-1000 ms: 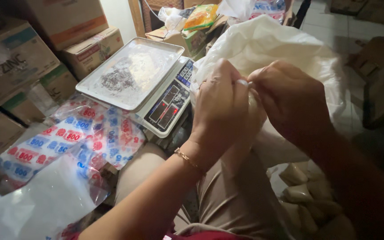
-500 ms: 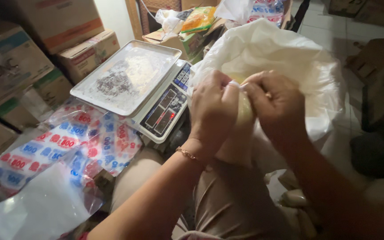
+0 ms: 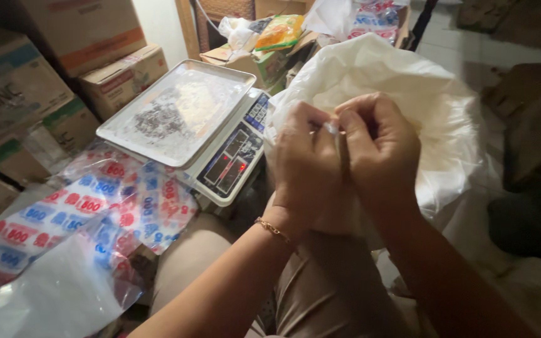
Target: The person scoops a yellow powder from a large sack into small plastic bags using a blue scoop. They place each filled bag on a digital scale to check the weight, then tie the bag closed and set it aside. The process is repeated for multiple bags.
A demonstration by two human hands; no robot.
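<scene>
Two hands meet over a big white plastic sack (image 3: 408, 94) that fills the right half of the view, its mouth gaping open behind them. To its left stand stacked brown cardboard cartons (image 3: 89, 31), and in front of those a white digital weighing scale with a metal tray (image 3: 176, 112), dusted with a greyish residue. Below the scale lies a spread of clear plastic bags printed in red and blue (image 3: 95, 206). The left hand (image 3: 305, 169), with a thin gold bracelet (image 3: 272, 229) at the wrist, and the right hand (image 3: 380, 147) are both clenched, fingertips pinching the twisted neck of a small clear plastic packet (image 3: 332, 128) held in front of the sack; its body is hidden between the palms. To close it well, I would judge: keep the twist tight, pinch low on the neck, and hold it upright so nothing spills.
</scene>
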